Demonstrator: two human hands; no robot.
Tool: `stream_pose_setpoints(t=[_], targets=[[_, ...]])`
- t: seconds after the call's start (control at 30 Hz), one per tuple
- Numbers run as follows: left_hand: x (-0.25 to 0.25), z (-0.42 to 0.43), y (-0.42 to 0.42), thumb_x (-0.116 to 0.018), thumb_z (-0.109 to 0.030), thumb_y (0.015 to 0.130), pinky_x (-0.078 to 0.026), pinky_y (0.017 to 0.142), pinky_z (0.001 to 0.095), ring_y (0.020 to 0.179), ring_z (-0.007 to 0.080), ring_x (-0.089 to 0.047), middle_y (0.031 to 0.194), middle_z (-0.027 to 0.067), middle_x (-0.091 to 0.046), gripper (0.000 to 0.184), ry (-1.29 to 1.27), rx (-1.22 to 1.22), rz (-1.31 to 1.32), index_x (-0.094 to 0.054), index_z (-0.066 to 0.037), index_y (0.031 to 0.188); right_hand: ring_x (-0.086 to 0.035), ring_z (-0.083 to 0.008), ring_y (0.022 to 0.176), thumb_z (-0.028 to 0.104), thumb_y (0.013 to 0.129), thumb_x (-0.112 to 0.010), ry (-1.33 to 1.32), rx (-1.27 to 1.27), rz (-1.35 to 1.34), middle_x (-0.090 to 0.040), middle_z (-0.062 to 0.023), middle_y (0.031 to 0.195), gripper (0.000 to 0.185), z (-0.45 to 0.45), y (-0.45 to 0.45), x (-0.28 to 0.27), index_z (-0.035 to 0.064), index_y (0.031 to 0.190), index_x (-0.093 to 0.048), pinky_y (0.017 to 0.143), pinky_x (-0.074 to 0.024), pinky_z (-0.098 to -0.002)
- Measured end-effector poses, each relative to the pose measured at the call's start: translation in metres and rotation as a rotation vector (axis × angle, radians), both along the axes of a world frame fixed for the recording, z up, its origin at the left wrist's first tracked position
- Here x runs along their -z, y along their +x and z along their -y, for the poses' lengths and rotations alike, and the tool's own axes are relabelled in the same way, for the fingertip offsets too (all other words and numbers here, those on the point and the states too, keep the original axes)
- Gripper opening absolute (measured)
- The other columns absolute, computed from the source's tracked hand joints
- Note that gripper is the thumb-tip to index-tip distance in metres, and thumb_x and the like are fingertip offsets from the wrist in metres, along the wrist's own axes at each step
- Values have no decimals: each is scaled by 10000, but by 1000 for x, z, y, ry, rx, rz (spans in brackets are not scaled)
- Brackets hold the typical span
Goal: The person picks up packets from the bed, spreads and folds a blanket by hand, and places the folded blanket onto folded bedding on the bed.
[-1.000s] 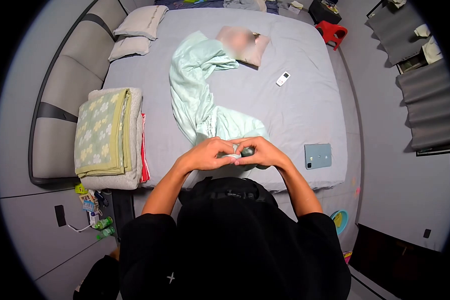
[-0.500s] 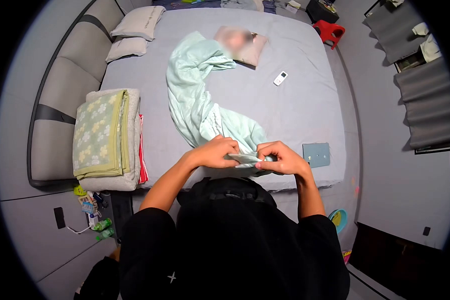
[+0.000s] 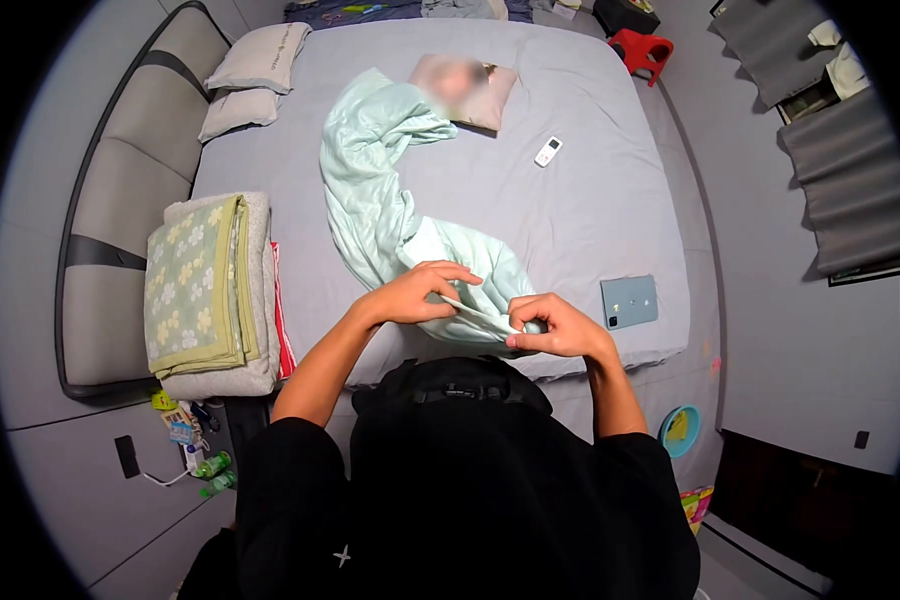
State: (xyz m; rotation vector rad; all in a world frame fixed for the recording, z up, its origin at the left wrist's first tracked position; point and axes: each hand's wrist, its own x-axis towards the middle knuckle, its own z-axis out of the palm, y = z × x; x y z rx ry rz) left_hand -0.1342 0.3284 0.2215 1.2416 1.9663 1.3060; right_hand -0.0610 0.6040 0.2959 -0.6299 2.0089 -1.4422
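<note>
A pale green quilt (image 3: 365, 180) lies in a long curve on the grey bed, its lower end near my body. My right hand (image 3: 560, 325) pinches the quilt's edge between thumb and fingers. At the edge's left part is my left hand (image 3: 422, 293), its index finger stretched out and its thumb at the fabric; the other fingers are partly bent. Between the two hands the edge runs as a narrow fold. The quilt's top end reaches a pink pillow (image 3: 490, 100), where a blurred head rests.
A white remote (image 3: 549, 152) and a grey-blue tablet (image 3: 629, 301) lie on the bed's right side. Folded blankets (image 3: 195, 285) are stacked at the left, below two pillows (image 3: 260, 60). A red stool (image 3: 641, 55) and a blue basin (image 3: 680, 431) stand beyond the bed.
My hands have moved apart, with the quilt's edge now drawn out between them. My left hand's fingers have loosened and spread. The camera view has shifted slightly.
</note>
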Motion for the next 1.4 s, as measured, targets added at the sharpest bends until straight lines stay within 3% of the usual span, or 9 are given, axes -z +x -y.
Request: stream_pose_setpoints(t=[0.37,0.5,0.6,0.63,0.77,0.87,1.1,1.2,1.4], targets=[[-27,-9,6,-667,-191,847,-311,1094,439,1316,317,-444,1229,110,-636,197,24,146,311,-686,0,802,-447,-121,660,183,831,-725,21,-33,-24,-511,-4,719,242,7,-2,-7,19,719,-588,613,-358,-286],[-43,0,16,-698,-234,831,-403,946,385,1056,266,-552,957,82,-638,197,-106,22,-24,-704,-40,802,-480,-148,646,216,826,-723,89,14,-56,-536,-23,716,240,7,1,-9,27,727,-612,596,-371,-300],[-53,5,23,-694,-239,833,-444,845,356,929,250,-584,899,64,-637,197,-280,-11,40,-718,-43,827,-525,-190,635,242,821,-712,130,90,-166,-562,-45,721,239,9,3,4,36,735,-629,583,-394,-323],[-53,6,29,-681,-235,839,-457,768,348,766,258,-598,840,75,-658,208,-224,-43,-62,-713,-30,828,-540,-208,635,250,819,-709,151,120,-213,-569,-52,724,238,12,4,5,39,737,-634,580,-403,-331],[-42,10,42,-664,-208,803,-475,653,398,664,350,-627,733,173,-674,204,-278,-65,-31,-721,-16,842,-568,-232,639,246,831,-712,292,161,-384,-573,-61,718,234,21,7,5,42,748,-633,575,-428,-345],[-24,18,41,-683,-236,819,-458,784,352,638,298,-594,737,141,-676,217,-310,-141,-46,-712,-24,852,-570,-249,641,276,834,-701,343,153,-372,-578,-62,727,255,24,10,12,46,748,-632,581,-433,-355],[-11,14,27,-650,-238,822,-391,782,378,730,274,-610,818,121,-690,216,-508,-227,-299,-705,-49,909,-585,-264,656,291,811,-695,343,107,-351,-578,-70,737,266,29,15,17,51,722,-621,595,-437,-376],[-7,7,26,-621,-203,840,-412,765,362,801,255,-620,925,99,-693,192,-288,-223,-314,-690,-43,922,-584,-265,646,283,808,-697,333,90,-334,-573,-69,732,277,29,17,12,47,704,-597,592,-436,-377],[15,-1,11,-556,-129,868,-452,739,286,870,180,-617,915,84,-669,174,0,-235,422,-643,-38,989,-573,-252,622,268,805,-706,265,108,-311,-570,-65,721,269,25,22,6,45,701,-597,581,-427,-367]])
